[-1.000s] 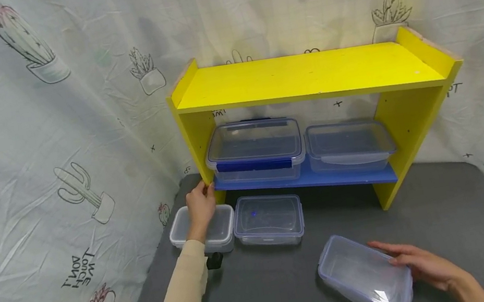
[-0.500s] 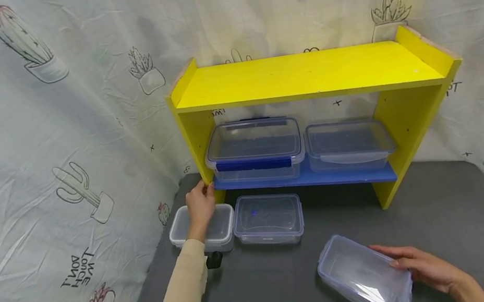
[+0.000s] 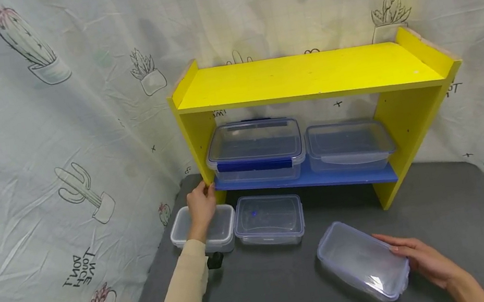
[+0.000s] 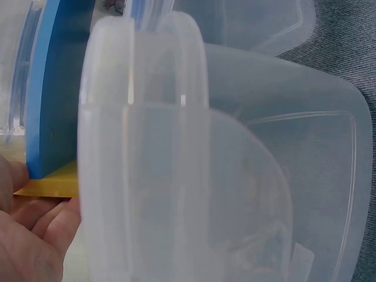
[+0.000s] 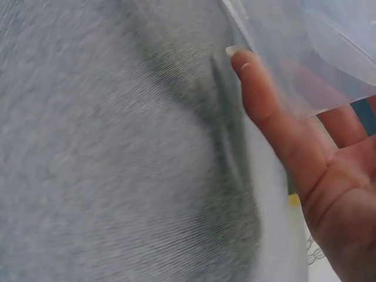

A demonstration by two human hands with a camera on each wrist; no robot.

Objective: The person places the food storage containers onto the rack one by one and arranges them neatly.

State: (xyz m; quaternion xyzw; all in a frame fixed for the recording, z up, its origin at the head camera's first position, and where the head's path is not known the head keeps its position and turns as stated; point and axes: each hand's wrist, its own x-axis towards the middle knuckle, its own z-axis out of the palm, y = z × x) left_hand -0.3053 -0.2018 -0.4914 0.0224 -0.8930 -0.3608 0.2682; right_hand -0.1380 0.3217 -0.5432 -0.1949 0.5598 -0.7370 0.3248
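My left hand [image 3: 201, 207] grips the front edge of the left side panel of a yellow shelf unit [image 3: 306, 75]. Its thumb lies by the end of the blue lower board [image 4: 50, 100] in the left wrist view, with fingers curled around the yellow edge. A clear lidded food container [image 3: 363, 258] with a pale lavender rim is held by its right end in my right hand [image 3: 423, 259], tilted over the grey tabletop. The right wrist view shows the thumb [image 5: 258, 88] along the container's clear wall. Just under my left forearm sits a white-rimmed food container [image 3: 222, 223].
On the blue board stand a large container with blue clips [image 3: 254, 141] and a smaller clear one [image 3: 349, 139]. Another lidded container [image 3: 269, 220] rests on the grey table [image 3: 265, 295] before the shelf. A cactus-print curtain [image 3: 112, 113] hangs behind and to the left.
Over the last half second the container in my right hand has moved slightly up and away from the front, changing its tilt. My left hand stays in place on the shelf panel.
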